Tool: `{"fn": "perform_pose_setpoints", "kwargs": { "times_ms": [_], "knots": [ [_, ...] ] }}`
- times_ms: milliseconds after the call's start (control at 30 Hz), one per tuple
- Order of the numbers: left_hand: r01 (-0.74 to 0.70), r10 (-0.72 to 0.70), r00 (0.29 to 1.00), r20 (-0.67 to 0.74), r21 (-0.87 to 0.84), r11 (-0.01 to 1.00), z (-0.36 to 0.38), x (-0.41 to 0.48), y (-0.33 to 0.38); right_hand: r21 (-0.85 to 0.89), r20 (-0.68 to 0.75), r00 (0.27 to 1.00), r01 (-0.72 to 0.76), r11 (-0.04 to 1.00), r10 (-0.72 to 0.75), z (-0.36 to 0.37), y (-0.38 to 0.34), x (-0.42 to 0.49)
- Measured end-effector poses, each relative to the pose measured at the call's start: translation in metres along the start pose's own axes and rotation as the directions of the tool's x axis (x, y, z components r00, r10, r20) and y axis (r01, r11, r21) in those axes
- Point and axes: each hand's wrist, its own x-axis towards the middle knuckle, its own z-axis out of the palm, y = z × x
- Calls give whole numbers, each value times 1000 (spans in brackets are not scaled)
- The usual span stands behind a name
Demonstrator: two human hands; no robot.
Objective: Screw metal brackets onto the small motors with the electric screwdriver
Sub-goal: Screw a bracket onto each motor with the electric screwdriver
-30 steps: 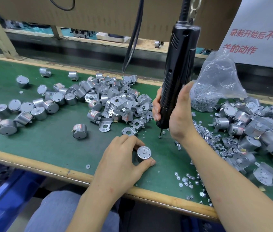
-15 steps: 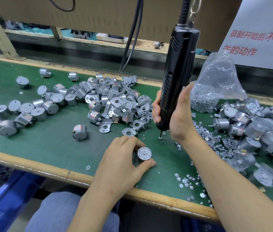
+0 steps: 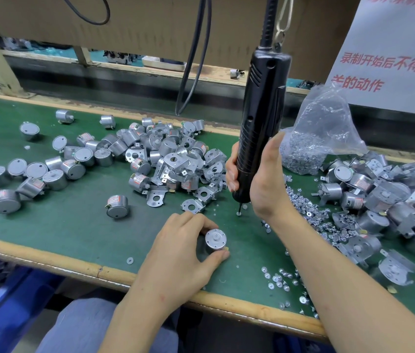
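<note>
The left hand (image 3: 183,250) is pinching a silver cylindrical motor (image 3: 215,239), the right hand (image 3: 265,184) gripping an upright black electric screwdriver (image 3: 262,110) just upper-right.

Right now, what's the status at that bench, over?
Left hand pinches bare motor, shaft up. Right hand grips electric screwdriver, bit at loose screw. Nearest bracket lies apart, unfitted. Nothing blocking.

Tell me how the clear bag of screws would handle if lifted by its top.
The bag looks thin and crumpled, so it is probably floppy. Its screws pool at the bottom, so it would likely sag, bottom-heavy. Pushed, it should slump rather than slide.
</note>
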Motion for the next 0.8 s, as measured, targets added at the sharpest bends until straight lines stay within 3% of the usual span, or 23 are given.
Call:
{"fn": "perform_pose_setpoints", "kwargs": {
  "times_ms": [600, 700, 800],
  "knots": [
    [49, -51, 998, -40, -64, 997, 3, 1, 1, -9, 36, 999, -12, 1000, 12, 8, -2, -2],
    [69, -94, 978, -185, -137, 988, -1, 2, 2, 5, 44, 999, -6, 1000, 6, 8, -4, -3],
    [116, -126, 930, -345, -49, 992, -8, 8, -8, 14, 42, 999, 11, 1000, -12, 7, -6, -4]
  ]
}}
